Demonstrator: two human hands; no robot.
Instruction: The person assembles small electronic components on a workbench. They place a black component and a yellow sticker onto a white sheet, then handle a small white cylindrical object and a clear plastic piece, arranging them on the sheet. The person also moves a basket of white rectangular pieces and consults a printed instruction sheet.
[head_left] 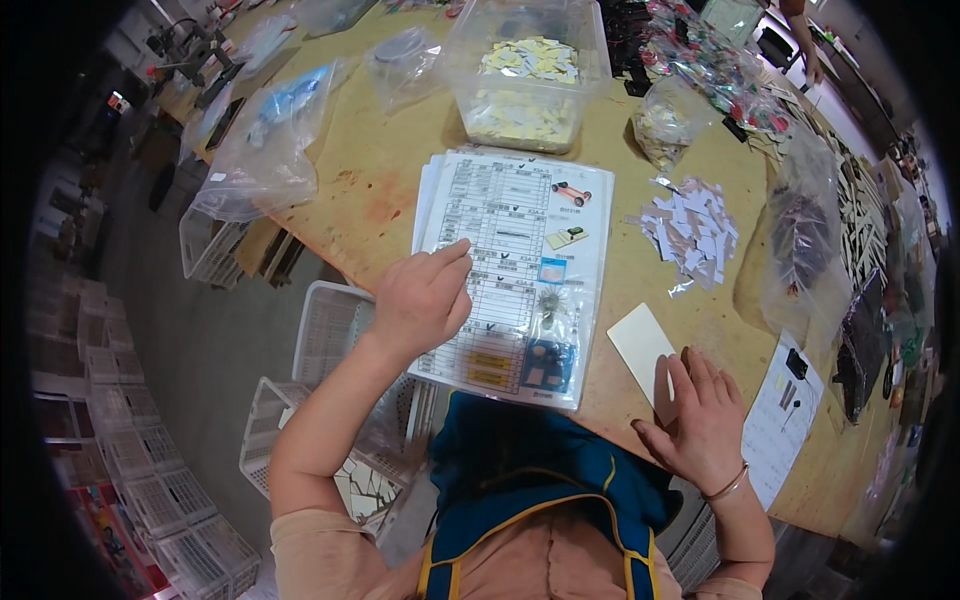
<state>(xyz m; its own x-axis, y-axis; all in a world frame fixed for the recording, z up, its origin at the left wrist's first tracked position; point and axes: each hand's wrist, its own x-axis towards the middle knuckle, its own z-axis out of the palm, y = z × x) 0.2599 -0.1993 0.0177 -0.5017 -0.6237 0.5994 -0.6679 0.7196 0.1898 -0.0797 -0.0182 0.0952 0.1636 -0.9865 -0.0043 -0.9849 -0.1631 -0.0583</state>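
Note:
A stack of printed sheets in a clear plastic sleeve (480, 350) lies at the table edge before me, with tables of text and small coloured pictures. My left hand (422, 300) rests on its left side, index finger stretched over the print and the other fingers curled in; I see nothing held. To the right, a plain cream-white rectangular board (638, 345) lies flat on the table. My right hand (700, 410) lies over the board's lower right end, fingers spread, not gripping it. A bracelet circles that wrist.
Beyond the sheets stands a clear plastic bin (525, 90) of yellow and white pieces. A pile of small white pieces (690, 230) and a tied bag (665, 125) lie to its right. A written sheet (785, 420) is at right. White crates (335, 330) stand below the table's left edge.

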